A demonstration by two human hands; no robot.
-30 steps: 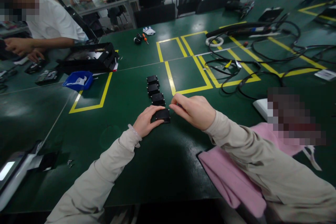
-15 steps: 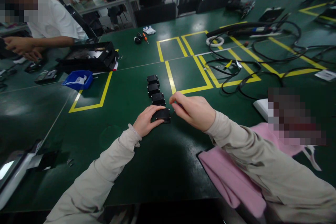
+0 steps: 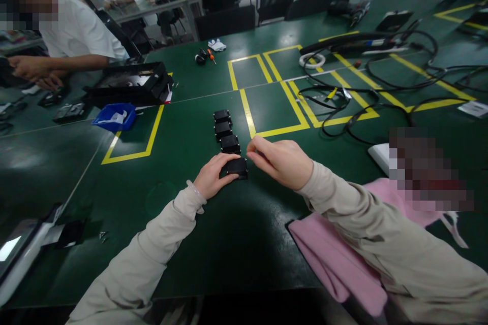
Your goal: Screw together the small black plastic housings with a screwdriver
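Several small black boxes lie in a row on the green table (image 3: 190, 244). My left hand (image 3: 210, 176) rests on the table and grips the left side of the nearest black box (image 3: 238, 167) with thumb and fingers. Just right of the row, my right hand (image 3: 282, 160) hovers with its fingers pinched together, fingertips near the third black box (image 3: 230, 143); whatever they pinch is too small to name. Two more black boxes (image 3: 222, 123) sit farther along the row.
A blue bin (image 3: 113, 116) and a black tray (image 3: 129, 82) stand at the left, by a seated person in a white shirt (image 3: 78, 30). Yellow tape outlines (image 3: 280, 106) and black cables (image 3: 358, 96) fill the right. A pink cloth (image 3: 335, 259) lies under my right forearm.
Almost nothing differs; my right hand's pinched fingertips shifted very slightly by the row of boxes. My left hand stays on the nearest box.
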